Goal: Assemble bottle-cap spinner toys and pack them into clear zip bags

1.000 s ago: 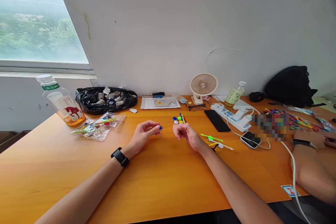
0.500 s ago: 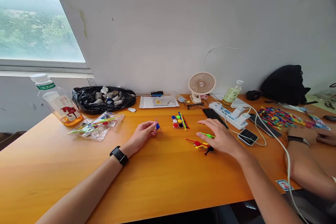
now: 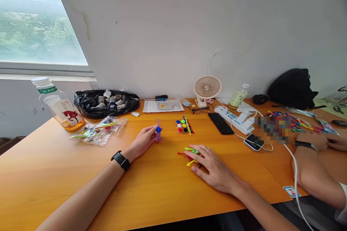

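While the left hand (image 3: 146, 138) keeps a clenched pinch on a blue disc (image 3: 158, 129) with a see-through, purplish part, the right hand (image 3: 214, 169) lies at its four o'clock with a released grip, fingers spread above a few green, red and yellow arrow-shaped pieces (image 3: 191, 162). That hand covers part of the arrow-shaped pieces, so whether its fingertips touch them cannot be told. Twelve o'clock is toward the wall (image 3: 151, 36).

From the right hand, a group of coloured discs (image 3: 180, 130) sits at eleven o'clock, thin sticks (image 3: 189, 126) just beside it. A black phone (image 3: 221, 123) is near twelve; beyond it, a power strip (image 3: 245, 129) and its cables crowd that side, and a small white-edged device (image 3: 252, 143) lies at two. Over at three, a co-worker's arm (image 3: 309, 162) rests on the desk (image 3: 151, 187) by a colourful heap (image 3: 298, 118), with a white cable (image 3: 294, 164) running between.

From the left hand, clear packets (image 3: 101, 131) lie at nine o'clock, a large bottle (image 3: 63, 110) standing just past them. Between ten and eleven is a black plastic bag (image 3: 81, 103) of cardboard-like bits; papers (image 3: 149, 106) are at one. Farther along the wall stand a fan (image 3: 207, 87) and a smaller bottle (image 3: 238, 98).
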`<action>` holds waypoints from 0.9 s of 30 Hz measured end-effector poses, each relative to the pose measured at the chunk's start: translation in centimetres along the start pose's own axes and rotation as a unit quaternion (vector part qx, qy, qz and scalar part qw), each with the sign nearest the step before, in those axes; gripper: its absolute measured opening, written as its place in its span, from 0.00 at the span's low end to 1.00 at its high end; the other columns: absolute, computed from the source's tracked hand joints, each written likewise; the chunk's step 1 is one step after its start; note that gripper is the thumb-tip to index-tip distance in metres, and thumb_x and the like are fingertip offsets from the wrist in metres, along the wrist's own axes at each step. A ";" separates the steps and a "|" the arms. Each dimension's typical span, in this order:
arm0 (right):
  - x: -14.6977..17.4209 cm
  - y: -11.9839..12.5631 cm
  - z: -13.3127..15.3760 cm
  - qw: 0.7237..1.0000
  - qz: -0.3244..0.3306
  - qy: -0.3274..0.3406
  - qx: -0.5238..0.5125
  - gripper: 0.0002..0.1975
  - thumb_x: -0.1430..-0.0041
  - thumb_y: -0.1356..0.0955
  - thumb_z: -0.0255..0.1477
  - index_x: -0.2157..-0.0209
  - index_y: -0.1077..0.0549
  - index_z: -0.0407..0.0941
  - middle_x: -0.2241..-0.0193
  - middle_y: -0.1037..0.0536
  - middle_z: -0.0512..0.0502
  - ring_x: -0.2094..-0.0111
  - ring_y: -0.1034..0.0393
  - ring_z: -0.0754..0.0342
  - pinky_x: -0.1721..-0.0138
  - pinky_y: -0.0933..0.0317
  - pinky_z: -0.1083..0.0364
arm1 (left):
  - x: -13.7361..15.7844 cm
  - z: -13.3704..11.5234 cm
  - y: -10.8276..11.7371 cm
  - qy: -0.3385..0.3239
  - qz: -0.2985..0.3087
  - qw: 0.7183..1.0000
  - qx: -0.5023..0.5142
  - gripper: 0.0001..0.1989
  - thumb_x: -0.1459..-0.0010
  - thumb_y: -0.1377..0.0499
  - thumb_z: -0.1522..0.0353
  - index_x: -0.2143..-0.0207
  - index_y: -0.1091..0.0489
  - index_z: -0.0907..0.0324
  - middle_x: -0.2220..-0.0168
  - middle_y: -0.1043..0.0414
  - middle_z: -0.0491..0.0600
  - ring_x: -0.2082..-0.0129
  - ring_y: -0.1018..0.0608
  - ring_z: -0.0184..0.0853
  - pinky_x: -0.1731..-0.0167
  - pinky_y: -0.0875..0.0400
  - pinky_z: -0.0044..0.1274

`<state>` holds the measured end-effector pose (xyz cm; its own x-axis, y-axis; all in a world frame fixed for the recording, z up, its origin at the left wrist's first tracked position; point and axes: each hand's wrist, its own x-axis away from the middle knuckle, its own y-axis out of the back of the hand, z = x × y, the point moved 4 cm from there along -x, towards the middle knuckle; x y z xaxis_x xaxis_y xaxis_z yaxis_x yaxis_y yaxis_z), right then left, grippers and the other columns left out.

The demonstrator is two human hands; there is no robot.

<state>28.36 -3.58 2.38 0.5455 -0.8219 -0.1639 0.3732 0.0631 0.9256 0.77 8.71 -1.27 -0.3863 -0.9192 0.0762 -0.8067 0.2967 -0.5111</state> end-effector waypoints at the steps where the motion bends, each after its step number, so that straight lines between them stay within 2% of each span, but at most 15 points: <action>1: -0.5 -0.3 0.9 1.000 0.004 0.016 -0.005 0.26 0.28 0.34 0.41 0.31 0.35 0.59 0.32 0.33 0.44 0.33 0.39 0.40 0.33 0.42 0.36 | 0.0 0.0 -0.1 0.000 0.002 1.000 -0.002 0.18 0.41 0.30 0.57 0.63 0.26 0.64 0.69 0.30 0.46 0.71 0.30 0.27 0.69 0.35 0.21; 6: -3.6 -2.0 4.5 0.996 0.016 0.085 -0.015 0.28 0.29 0.33 0.41 0.31 0.36 0.56 0.32 0.34 0.40 0.33 0.40 0.40 0.32 0.44 0.36 | 0.2 -0.1 -0.4 -0.003 -0.001 1.000 -0.021 0.19 0.41 0.29 0.56 0.63 0.26 0.64 0.69 0.28 0.46 0.71 0.28 0.27 0.67 0.33 0.21; 9: -5.2 -2.7 5.9 0.992 0.014 0.126 -0.001 0.28 0.30 0.33 0.41 0.31 0.36 0.56 0.32 0.35 0.40 0.32 0.41 0.38 0.32 0.46 0.34 | 0.3 -0.2 -0.3 -0.008 -0.018 0.999 -0.047 0.19 0.44 0.28 0.57 0.60 0.26 0.62 0.65 0.24 0.49 0.67 0.24 0.29 0.64 0.31 0.21; 13: -6.0 -2.9 6.4 0.987 -0.018 0.161 0.015 0.28 0.31 0.32 0.43 0.33 0.35 0.54 0.35 0.30 0.40 0.34 0.40 0.36 0.31 0.56 0.28 | 0.4 -0.2 -0.5 -0.028 -0.016 0.993 -0.109 0.22 0.45 0.28 0.55 0.59 0.26 0.62 0.64 0.20 0.51 0.67 0.22 0.31 0.63 0.30 0.22; 16: -5.8 -2.8 5.9 0.983 -0.053 0.177 0.006 0.28 0.33 0.31 0.44 0.34 0.34 0.54 0.40 0.26 0.40 0.37 0.37 0.37 0.31 0.55 0.29 | 0.5 -0.1 -1.0 -0.042 -0.004 0.983 -0.176 0.23 0.43 0.31 0.51 0.59 0.26 0.61 0.69 0.21 0.49 0.72 0.24 0.31 0.69 0.31 0.23; 19: -5.6 -2.5 5.2 0.982 -0.087 0.168 0.002 0.35 0.37 0.28 0.46 0.32 0.37 0.54 0.39 0.27 0.39 0.37 0.38 0.36 0.33 0.50 0.31 | 0.9 -0.2 -1.6 -0.084 0.007 0.954 -0.287 0.21 0.41 0.34 0.51 0.63 0.24 0.61 0.73 0.24 0.48 0.74 0.27 0.33 0.73 0.35 0.23; 23: -5.8 -2.3 4.3 0.990 -0.083 0.117 0.012 0.46 0.42 0.27 0.54 0.29 0.42 0.53 0.31 0.37 0.37 0.31 0.46 0.32 0.32 0.52 0.30 | 1.7 -0.8 -2.3 -0.173 0.008 0.885 -0.432 0.16 0.36 0.38 0.56 0.64 0.20 0.59 0.69 0.22 0.50 0.70 0.26 0.36 0.69 0.34 0.25; 25: -6.1 -2.3 4.3 0.993 -0.069 0.092 0.013 0.48 0.42 0.27 0.55 0.28 0.44 0.52 0.29 0.41 0.36 0.30 0.48 0.31 0.32 0.52 0.30 | 2.0 -1.1 -2.6 -0.200 0.000 0.870 -0.450 0.16 0.33 0.41 0.57 0.62 0.20 0.58 0.65 0.20 0.52 0.67 0.24 0.38 0.64 0.32 0.26; 27: -6.4 -2.3 4.4 0.995 -0.055 0.078 0.004 0.46 0.41 0.27 0.54 0.28 0.43 0.52 0.30 0.39 0.36 0.32 0.45 0.33 0.33 0.47 0.32 | 2.3 -1.2 -2.9 -0.209 0.009 0.868 -0.449 0.16 0.31 0.43 0.57 0.61 0.21 0.58 0.64 0.20 0.52 0.66 0.23 0.38 0.62 0.31 0.26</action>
<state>20.68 -0.99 2.83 0.6106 -0.7264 -0.3155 0.4325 -0.0278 0.9012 1.66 6.09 1.43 -0.3570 -0.8705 -0.3388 -0.8984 0.2206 0.3798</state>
